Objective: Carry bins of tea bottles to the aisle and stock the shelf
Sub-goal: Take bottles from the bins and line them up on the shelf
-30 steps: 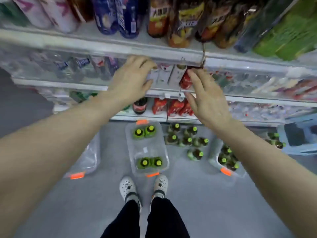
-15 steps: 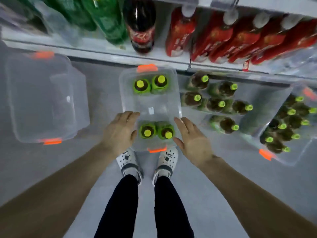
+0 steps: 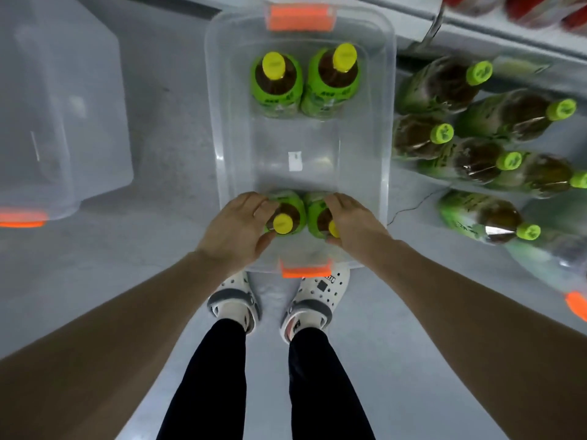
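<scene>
A clear plastic bin [image 3: 219, 128] with orange latches stands on the floor in front of my feet. Two green-labelled tea bottles [image 3: 305, 81] with yellow caps stand at its far end. Two more stand at its near end. My left hand [image 3: 236, 228] curls round the near left bottle [image 3: 287, 217]. My right hand [image 3: 352, 223] curls round the near right bottle [image 3: 316, 217], covering most of its cap.
Several tea bottles [image 3: 476, 141] stand on the floor to the right of the bin, under the bottom shelf edge [image 3: 476, 36]. An empty clear bin [image 3: 57, 115] sits at the left. Another bin's orange latch [image 3: 576, 304] shows at the right edge.
I have bent down from the shelf to the floor. Both hands dropped from the shelf rail into the bin and closed round the two near bottles.
</scene>
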### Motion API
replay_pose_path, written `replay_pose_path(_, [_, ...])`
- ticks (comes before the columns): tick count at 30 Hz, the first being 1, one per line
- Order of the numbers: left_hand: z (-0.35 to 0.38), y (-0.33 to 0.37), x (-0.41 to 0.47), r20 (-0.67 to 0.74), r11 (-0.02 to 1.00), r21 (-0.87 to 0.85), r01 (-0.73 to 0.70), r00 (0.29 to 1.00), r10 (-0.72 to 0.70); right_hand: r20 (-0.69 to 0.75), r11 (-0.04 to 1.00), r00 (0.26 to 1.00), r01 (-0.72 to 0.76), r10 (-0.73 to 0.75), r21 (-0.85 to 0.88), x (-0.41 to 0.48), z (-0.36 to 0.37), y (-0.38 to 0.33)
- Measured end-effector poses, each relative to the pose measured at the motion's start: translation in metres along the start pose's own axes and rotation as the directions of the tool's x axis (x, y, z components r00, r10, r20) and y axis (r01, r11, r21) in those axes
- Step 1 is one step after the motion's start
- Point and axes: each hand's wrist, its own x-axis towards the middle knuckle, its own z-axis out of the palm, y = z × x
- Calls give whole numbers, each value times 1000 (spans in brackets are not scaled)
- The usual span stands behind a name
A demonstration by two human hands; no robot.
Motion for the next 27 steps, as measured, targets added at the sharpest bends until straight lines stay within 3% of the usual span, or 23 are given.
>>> replay_pose_path(5, [-11, -2, 9, 103, 999, -50, 7, 995, -2, -17, 989, 999, -40, 43, 142, 10, -33, 1])
replay_pose_path(10, [-55, 11, 18, 333, 964, -188, 190, 935, -119, 4, 979, 996, -86, 87, 183, -2, -98, -4])
replay_pose_path(16, [-100, 35, 34, 328, 813, -514, 273, 938, -107, -89, 932, 996, 40, -9, 361, -41, -179, -30])
replay_pose_path(20, [-127, 48, 28, 332, 540, -759, 363, 930, -158, -99, 788, 993, 112, -65, 605, -47, -207, -55])
replay_pose_path(25, [-144, 33, 3, 267, 423, -811, 405, 899, -347, -161, 532, 987, 145, -17, 834, -33, -192, -93])
replay_pose_path(27, [-142, 18, -7, 257, 409, -798, 442, 864, -434, -189, 509, 977, 115, 96, 853, -21, -164, -99])
